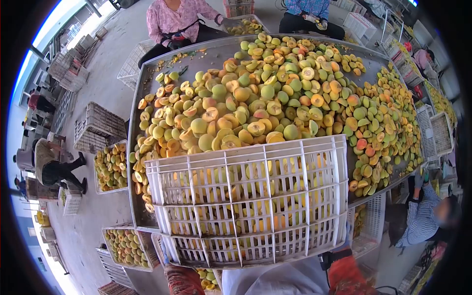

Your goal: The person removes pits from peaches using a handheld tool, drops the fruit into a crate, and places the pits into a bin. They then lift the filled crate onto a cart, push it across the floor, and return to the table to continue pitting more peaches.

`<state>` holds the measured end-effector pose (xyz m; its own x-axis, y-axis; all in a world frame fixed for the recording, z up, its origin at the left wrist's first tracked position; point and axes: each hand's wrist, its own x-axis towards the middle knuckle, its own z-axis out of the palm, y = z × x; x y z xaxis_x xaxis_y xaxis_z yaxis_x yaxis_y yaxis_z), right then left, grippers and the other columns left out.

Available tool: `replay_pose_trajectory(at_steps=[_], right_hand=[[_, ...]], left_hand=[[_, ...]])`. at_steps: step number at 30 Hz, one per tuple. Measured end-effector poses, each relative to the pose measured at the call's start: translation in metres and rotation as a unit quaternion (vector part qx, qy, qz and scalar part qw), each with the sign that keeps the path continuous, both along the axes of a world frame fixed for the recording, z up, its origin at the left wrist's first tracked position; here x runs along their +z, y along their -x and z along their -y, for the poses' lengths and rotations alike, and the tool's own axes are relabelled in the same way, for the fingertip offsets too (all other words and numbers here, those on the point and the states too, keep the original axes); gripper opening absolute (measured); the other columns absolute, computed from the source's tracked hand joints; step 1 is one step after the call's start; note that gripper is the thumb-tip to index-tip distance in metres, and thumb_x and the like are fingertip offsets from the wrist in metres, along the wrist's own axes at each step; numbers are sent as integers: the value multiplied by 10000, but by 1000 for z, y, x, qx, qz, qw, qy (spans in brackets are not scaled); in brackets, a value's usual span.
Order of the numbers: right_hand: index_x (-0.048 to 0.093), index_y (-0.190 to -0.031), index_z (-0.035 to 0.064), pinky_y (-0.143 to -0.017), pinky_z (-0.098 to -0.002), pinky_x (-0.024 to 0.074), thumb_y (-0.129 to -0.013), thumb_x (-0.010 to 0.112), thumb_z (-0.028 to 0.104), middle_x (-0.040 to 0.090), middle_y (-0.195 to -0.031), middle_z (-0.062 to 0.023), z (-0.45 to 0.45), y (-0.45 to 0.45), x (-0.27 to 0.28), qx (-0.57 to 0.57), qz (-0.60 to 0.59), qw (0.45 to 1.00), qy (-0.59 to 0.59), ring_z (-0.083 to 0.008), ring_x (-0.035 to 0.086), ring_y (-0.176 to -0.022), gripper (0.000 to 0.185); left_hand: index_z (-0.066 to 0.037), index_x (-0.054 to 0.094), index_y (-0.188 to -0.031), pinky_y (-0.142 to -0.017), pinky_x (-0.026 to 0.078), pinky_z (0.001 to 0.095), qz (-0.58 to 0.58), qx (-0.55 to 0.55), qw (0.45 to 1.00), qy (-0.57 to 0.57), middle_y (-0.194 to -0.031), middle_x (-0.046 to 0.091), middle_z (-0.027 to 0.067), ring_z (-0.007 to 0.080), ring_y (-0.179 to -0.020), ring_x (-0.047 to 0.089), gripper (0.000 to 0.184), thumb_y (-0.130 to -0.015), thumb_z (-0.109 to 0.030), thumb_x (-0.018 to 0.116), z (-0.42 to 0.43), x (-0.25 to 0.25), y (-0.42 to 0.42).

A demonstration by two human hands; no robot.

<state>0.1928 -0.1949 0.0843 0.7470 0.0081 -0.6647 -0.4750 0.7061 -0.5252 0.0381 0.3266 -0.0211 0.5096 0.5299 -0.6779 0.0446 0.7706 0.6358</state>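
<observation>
A white slatted plastic crate (246, 201) is tipped over the near edge of a metal table (140, 191), its bottom facing me. Halved yellow-green stone fruit, apricot-like (236, 118), lie heaped beyond its far rim and show through the slats. At the crate's near left corner is my left hand (166, 256), mostly hidden behind the plastic below a red sleeve. My right hand (348, 242) is at the near right corner, also largely hidden above a red cuff. Both hands hold the crate; their fingers barely show.
Fruit-filled crates (127, 246) stand on the floor to the left, with stacked crates (98, 128) farther off. Two people sit across the table, one in a pink patterned top (179, 19). Another person in a checked sleeve (420, 216) works at the right edge.
</observation>
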Motion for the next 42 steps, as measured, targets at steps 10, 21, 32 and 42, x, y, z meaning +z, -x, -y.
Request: replay_pose_trajectory(at_steps=[10, 21, 32, 42], right_hand=[[462, -1249, 78, -874, -380, 471, -938, 364, 323, 565, -1138, -85, 1, -48, 23, -5, 3, 999, 47, -226, 567, -1006, 407], [521, -1167, 21, -825, -307, 499, -918, 411, 197, 596, -1062, -79, -6, -173, 85, 45, 139, 971, 190, -176, 599, -917, 323], [423, -1274, 6, -955, -271, 381, -960, 377, 209, 538, -1196, -72, 19, -297, 51, 223, 354, 849, 322, -141, 511, -1075, 377], [461, -1240, 89, -931, -364, 425, -927, 417, 283, 525, -1231, -73, 35, -37, -71, 130, -25, 945, -298, -235, 505, -1115, 371]], left_hand=[[-30, 535, -1145, -911, 440, 369, -78, -30, 996, -9, -1109, 585, 103, 216, -1031, 552, 450, -920, -383, 370, 18, 62, -31], [-34, 555, -1116, -888, 456, 357, 53, -105, 992, -51, -1059, 609, 95, 212, -983, 578, 432, -916, -376, 383, -2, 148, -183], [-70, 555, -1112, -543, 455, 230, 87, -134, 834, -528, -902, 597, 52, 116, -681, 558, 359, -873, -337, 563, -8, 161, -348], [-62, 551, -880, -463, 386, 230, 41, -105, 912, -395, -665, 490, -20, 73, -526, 453, 154, -915, -203, 498, 32, 199, -272]])
